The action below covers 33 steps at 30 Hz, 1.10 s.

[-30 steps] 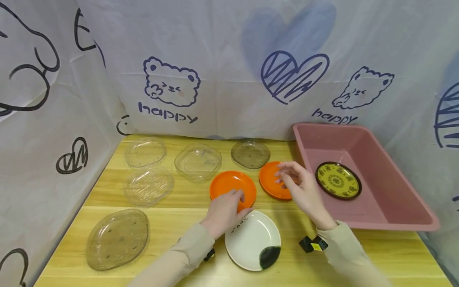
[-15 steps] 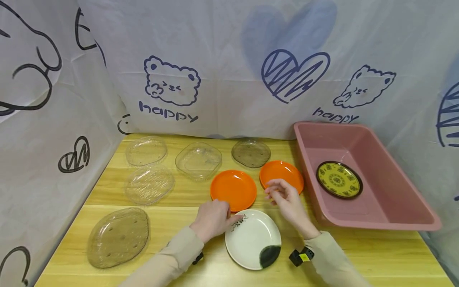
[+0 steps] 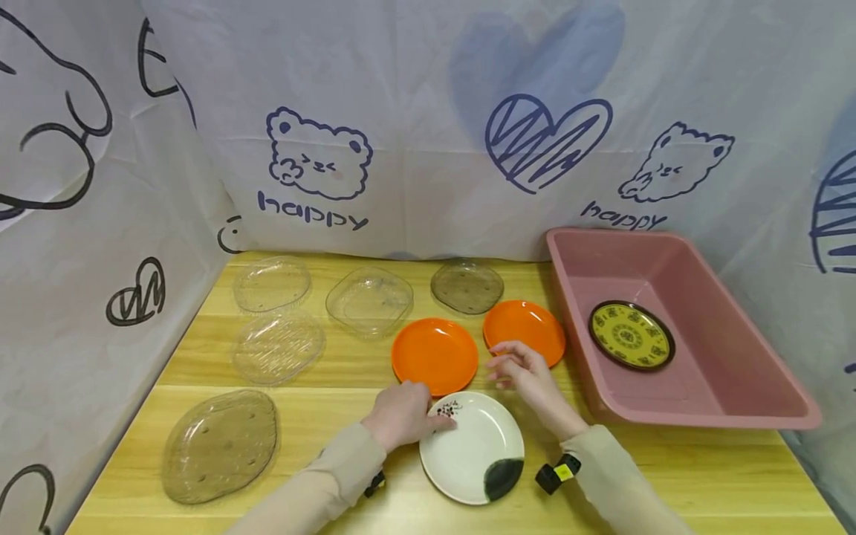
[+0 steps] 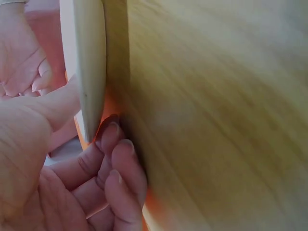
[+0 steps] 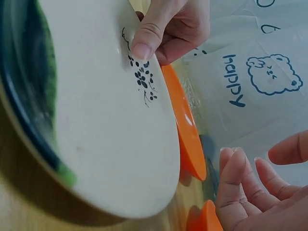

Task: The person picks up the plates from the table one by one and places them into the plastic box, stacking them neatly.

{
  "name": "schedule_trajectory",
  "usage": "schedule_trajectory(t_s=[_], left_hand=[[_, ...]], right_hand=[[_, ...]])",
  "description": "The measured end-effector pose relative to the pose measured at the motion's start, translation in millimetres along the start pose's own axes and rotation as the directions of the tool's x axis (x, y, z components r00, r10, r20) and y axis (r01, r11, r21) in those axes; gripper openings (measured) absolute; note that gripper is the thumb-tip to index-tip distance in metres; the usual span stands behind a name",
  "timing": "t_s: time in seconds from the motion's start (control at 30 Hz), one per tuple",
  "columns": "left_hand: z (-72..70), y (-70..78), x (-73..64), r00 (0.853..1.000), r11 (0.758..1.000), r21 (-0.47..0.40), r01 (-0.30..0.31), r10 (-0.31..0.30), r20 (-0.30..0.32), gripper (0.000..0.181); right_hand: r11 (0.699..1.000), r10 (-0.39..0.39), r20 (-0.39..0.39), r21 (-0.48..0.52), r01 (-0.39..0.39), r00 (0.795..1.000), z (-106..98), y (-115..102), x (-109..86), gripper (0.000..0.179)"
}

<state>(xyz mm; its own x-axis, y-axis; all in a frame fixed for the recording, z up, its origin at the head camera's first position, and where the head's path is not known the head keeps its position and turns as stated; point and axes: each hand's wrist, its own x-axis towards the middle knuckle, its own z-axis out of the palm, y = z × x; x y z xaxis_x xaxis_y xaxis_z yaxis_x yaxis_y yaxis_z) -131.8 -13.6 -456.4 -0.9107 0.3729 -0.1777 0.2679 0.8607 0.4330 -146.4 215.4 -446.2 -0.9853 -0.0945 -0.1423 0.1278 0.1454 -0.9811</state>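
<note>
A white plate (image 3: 471, 453) with a dark green patch and a small flower print lies at the front of the table. My left hand (image 3: 401, 416) pinches its upper-left rim. The left thumb (image 5: 144, 45) presses on the plate's face beside the print, while curled fingers (image 4: 125, 168) reach beneath the edge. My right hand (image 3: 528, 379) hovers between the white plate and the right orange plate (image 3: 524, 331), fingers loosely bent and holding nothing. Another orange plate (image 3: 435, 353) lies just beyond the left hand.
To the right stands a pink basin (image 3: 749, 425) with a yellow patterned plate (image 3: 631, 336) inside. Several clear plates, among them a ribbed one (image 3: 277, 348), and a brownish one (image 3: 221, 446) are spread on the left. A smaller brown plate (image 3: 467, 286) sits near the curtain (image 3: 428, 186).
The left hand has drawn back from over the left orange plate and taken hold of the white plate's rim. The right hand has moved left and nearer, off the right orange plate.
</note>
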Motion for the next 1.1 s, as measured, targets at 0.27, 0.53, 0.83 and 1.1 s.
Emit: schedule_trajectory(t_s=[0.27, 0.53, 0.83, 1.1], left_hand=[[2.4, -7.4, 1.5, 0.999, 0.996, -0.07, -0.048, 0.048, 0.0, 0.048], [-1.0, -15.4, -2.1, 0.997, 0.986, -0.154, -0.07, 0.071, -0.001, 0.045], [-4.8, -24.9, -3.4, 0.996, 0.965, -0.258, -0.054, 0.069, 0.05, 0.033], [-9.9, -35.6, -7.0, 0.995, 0.943, -0.327, -0.067, 0.085, 0.042, 0.028]], right_hand=[[0.998, 0.041, 0.039, 0.049, -0.042, 0.998, 4, 6, 4.6, 0.033], [0.997, 0.033, 0.069, 0.062, -0.038, 0.997, 9, 7, 6.0, 0.033], [0.995, 0.036, 0.081, 0.088, -0.043, 0.996, 10, 8, 7.8, 0.031], [0.992, 0.043, 0.087, 0.112, -0.053, 0.995, 11, 9, 9.9, 0.033]])
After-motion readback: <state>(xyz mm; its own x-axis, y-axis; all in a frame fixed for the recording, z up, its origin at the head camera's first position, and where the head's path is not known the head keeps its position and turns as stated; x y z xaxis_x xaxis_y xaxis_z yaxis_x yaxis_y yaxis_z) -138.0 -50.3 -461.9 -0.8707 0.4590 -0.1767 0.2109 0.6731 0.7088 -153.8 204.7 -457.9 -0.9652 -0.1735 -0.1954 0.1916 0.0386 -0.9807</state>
